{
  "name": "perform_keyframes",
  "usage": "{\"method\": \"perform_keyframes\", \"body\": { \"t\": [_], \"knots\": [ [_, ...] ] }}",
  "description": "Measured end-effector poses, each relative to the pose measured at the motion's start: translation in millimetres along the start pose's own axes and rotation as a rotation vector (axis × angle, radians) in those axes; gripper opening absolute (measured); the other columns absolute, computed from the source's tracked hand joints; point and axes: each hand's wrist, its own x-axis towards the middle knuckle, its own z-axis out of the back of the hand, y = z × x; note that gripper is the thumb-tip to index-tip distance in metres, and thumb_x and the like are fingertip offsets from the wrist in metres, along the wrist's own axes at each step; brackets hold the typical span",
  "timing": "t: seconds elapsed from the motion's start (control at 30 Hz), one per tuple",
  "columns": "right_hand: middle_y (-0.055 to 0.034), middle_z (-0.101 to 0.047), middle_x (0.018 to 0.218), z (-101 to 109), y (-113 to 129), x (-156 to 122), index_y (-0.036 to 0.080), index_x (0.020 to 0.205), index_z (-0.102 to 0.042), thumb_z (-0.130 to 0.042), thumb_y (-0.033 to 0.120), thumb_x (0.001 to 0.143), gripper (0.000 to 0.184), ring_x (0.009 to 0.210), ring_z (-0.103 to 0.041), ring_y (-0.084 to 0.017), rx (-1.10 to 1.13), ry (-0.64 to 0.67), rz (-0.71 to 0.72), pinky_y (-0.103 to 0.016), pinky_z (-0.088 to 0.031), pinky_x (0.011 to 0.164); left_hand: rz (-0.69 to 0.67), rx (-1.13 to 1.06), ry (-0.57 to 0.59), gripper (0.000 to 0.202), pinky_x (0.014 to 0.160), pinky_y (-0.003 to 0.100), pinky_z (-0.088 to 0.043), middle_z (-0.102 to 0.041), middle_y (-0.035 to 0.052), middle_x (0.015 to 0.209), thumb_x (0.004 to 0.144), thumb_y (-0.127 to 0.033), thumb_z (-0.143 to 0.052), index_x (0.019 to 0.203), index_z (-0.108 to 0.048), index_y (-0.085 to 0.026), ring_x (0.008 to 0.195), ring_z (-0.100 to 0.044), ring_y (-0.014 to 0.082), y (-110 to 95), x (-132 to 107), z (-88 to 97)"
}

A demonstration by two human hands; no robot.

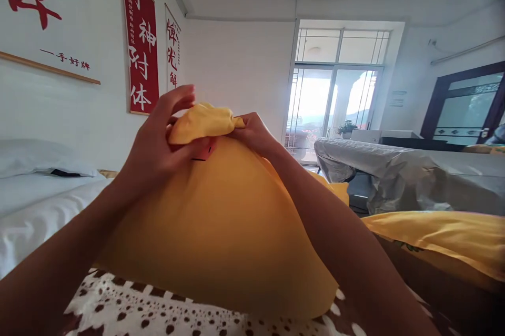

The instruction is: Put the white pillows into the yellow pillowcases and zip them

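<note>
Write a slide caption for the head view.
Left hand and right hand hold a yellow cloth by its bunched top, above a brown-and-white spotted fabric.

A brown-and-white patterned cover (158,309) spreads along the bottom of the view, dark spots crowding its pale middle. The yellow cloth (221,231) rises above it, lower edge across the pattern; whether that edge touches cannot be told. To the left, white bedding (43,210) bears a white pillow (35,156), with a small black item (67,173) just beside the pillow's lower edge.
</note>
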Motion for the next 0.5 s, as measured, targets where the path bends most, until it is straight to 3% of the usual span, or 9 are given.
{"method": "perform_keyframes", "body": {
  "t": [0.07,0.13,0.23,0.3,0.37,0.43,0.5],
  "knots": [
    [0.0029,-0.048,0.057,13,1,-4,0.017,0.056,-0.051,-0.072,0.043,0.061,0.034,0.054,-0.046,-0.01,0.013,-0.117,-0.011,-0.023,-0.036,0.047,0.008,0.052,-0.05,0.099,0.106,0.046,-0.033,-0.023,0.0035,0.151,0.068,-0.065,-0.059,0.145,-0.007,-0.031,0.135,-0.029,0.0293,37,-40,8.9],
    [0.0033,-0.046,0.055,27,6,-6,0.018,0.054,-0.047,-0.073,0.042,0.061,0.036,0.053,-0.045,-0.01,0.005,-0.255,-0.011,-0.023,-0.036,0.047,0.352,0.074,-0.059,0.097,0.109,0.053,-0.026,-0.026,0.0064,0.15,0.066,-0.07,-0.054,0.145,-0.01,-0.033,0.136,-0.027,0.0325,76,-74,9.4],
    [0.0013,-0.051,0.061,42,18,-6,0.019,0.058,-0.049,-0.069,0.043,0.067,0.032,0.061,-0.052,-0.014,-0.038,-0.328,0.013,-0.026,-0.043,0.054,0.752,-0.342,0.166,0.074,0.082,0.046,-0.05,-0.055,0.0077,0.128,0.074,-0.071,-0.034,0.136,-0.034,-0.031,0.111,-0.056,0.0322,107,-101,-6.4],
    [-0.0008,-0.056,0.067,46,26,-1,0.019,0.067,-0.055,-0.065,0.043,0.072,0.027,0.07,-0.056,-0.017,-0.122,-0.263,0.032,-0.03,-0.047,0.061,0.819,-0.475,0.191,0.063,0.061,0.038,-0.05,-0.067,0.006,0.098,0.076,-0.069,-0.032,0.116,-0.053,-0.025,0.083,-0.064,0.0279,101,-105,-24.3],
    [-0.0031,-0.06,0.075,48,29,8,0.018,0.077,-0.06,-0.063,0.043,0.074,0.025,0.078,-0.057,-0.02,-0.256,-0.239,0.027,-0.034,-0.048,0.068,0.793,-0.353,0.066,0.052,0.053,0.033,-0.043,-0.062,0.0037,0.07,0.077,-0.066,-0.035,0.086,-0.06,-0.021,0.065,-0.059,0.0234,82,-98,-40.7],
    [-0.0056,-0.062,0.08,52,27,20,0.016,0.086,-0.062,-0.062,0.039,0.074,0.025,0.083,-0.057,-0.022,-0.409,-0.343,0.001,-0.038,-0.048,0.074,0.682,-0.115,-0.03,0.047,0.053,0.031,-0.037,-0.052,0.002,0.055,0.082,-0.059,-0.033,0.065,-0.052,-0.02,0.057,-0.053,0.0194,63,-75,-48.2],
    [-0.0075,-0.063,0.085,62,23,31,0.015,0.094,-0.061,-0.058,0.037,0.077,0.028,0.087,-0.056,-0.023,-0.57,-0.47,0.041,-0.04,-0.047,0.078,0.51,0.083,-0.036,0.045,0.056,0.03,-0.034,-0.049,0.0015,0.052,0.086,-0.052,-0.032,0.061,-0.048,-0.019,0.057,-0.05,0.0171,52,-33,-41.9]
  ]
}}
